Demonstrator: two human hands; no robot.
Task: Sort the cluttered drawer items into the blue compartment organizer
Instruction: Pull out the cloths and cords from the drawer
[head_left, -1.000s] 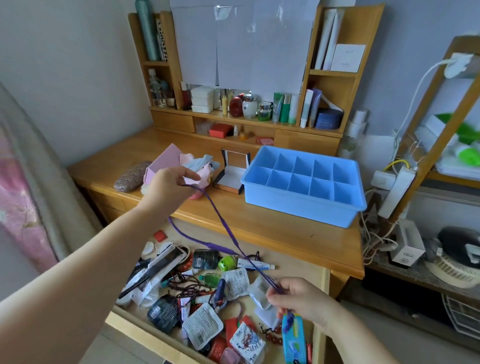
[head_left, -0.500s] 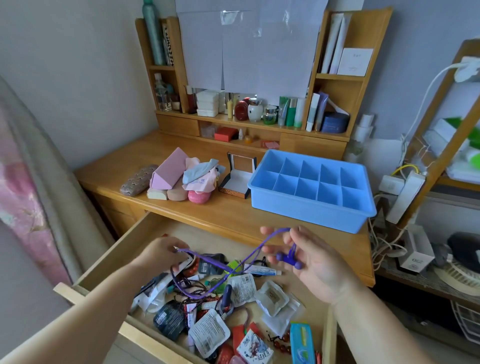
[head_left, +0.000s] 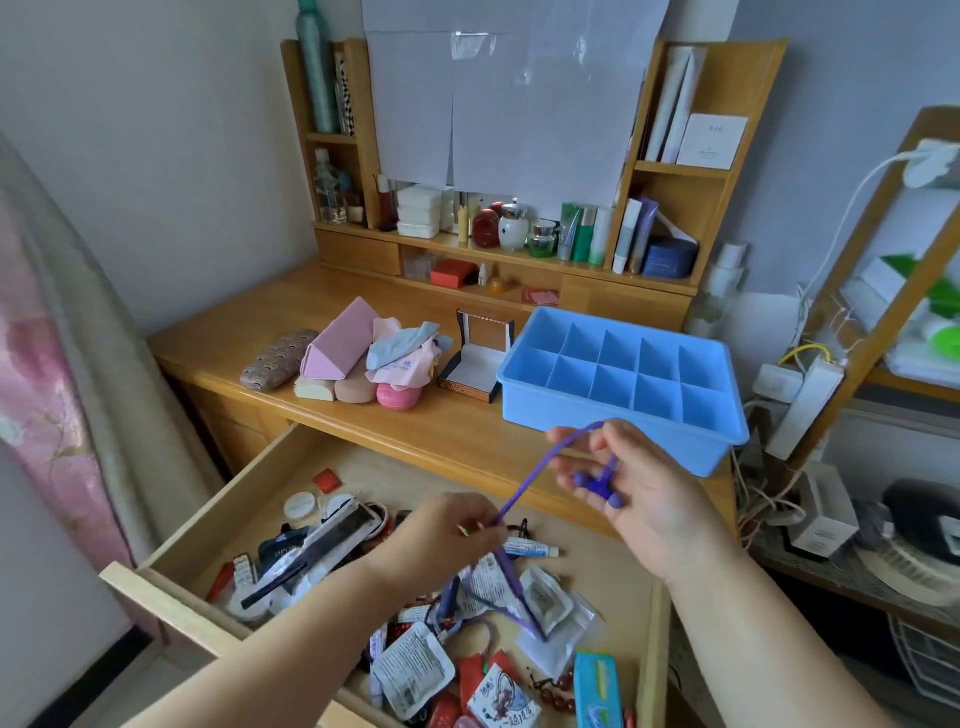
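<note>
**Purple cord gathered for the organizer**

The thin purple silicone cord (head_left: 524, 488) is pinched by the left hand (head_left: 447, 535), while its beaded end is draped across the right hand (head_left: 644, 493), whose fingers lie loosely spread, apparently so the slack can be looped up. The cluttered wooden drawer (head_left: 249, 499) lies open at six o'clock. The blue plastic compartment organizer (head_left: 623, 421), its cells bare, waits at one o'clock.

single head-worn wide-angle view, looking forward and down, close over open drawer (head_left: 171, 545), desk (head_left: 249, 338) beyond
</note>
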